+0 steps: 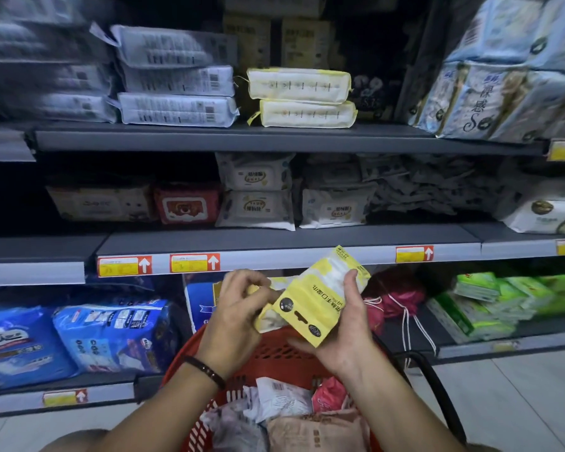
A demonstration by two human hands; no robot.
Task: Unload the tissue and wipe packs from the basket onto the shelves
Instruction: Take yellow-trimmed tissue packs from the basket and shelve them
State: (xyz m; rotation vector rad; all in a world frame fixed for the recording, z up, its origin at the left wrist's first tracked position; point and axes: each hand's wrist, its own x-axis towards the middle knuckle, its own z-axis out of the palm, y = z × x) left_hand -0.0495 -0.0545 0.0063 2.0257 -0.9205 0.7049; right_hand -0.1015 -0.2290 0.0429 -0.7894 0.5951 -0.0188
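Basket (274, 352) nearest the camera, in front of the shelving; loose packs (279, 399) inside it. Held pack (313, 305) above the basket's far rim, tilted, in front of the middle shelf (307, 239) edge: left hand (238, 308) pinches its left end, right hand (343, 324) grips under its right side. On that shelf behind: two-high wipe stack (255, 190), further packs (335, 207) just right. Top shelf (209, 138) above: two-high stack (302, 97) centre, three-high stack (177, 76) just left.
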